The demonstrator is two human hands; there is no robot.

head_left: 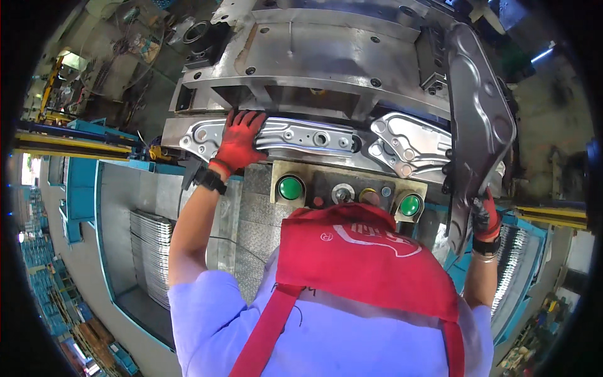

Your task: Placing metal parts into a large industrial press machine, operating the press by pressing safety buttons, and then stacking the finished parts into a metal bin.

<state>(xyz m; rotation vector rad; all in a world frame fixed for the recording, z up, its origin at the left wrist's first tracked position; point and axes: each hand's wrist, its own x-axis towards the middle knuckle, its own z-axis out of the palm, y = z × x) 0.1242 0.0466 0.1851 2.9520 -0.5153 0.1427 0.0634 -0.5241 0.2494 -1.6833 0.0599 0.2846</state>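
Workshop floor (147, 342) spreads around the station, clutter crowding the rim of my view. Steel die (320, 60) fills the far side; blue bin (102, 232) with stacked parts (149, 251) at the left. Red apron (370, 261) leans close to the work; I would have the body sit back a little.

Dark stamped panel (477, 107), the longest loose part, stands steeply tilted at the right. Silver panel (304, 134) lies lengthwise along the ledge (173, 129) before the die. Control box (417, 188) sits just on its near side. Overlapping silver plates (408, 141) rest at the right, partly hidden by the dark panel.

Right hand (487, 217): closed around the dark panel's lower part, partly hidden. Low hold on a long part — I judge the top may swing, so wrist firm, turn slowly, clear the plates.

Left hand (240, 141): fingers laid across the silver panel, thumb apart; I cannot tell whether it pinches or merely presses. Contact is left of the middle — best guided level, not lifted one-ended.

Smallest: two green buttons (290, 187). Leave both alone while hands are among parts.
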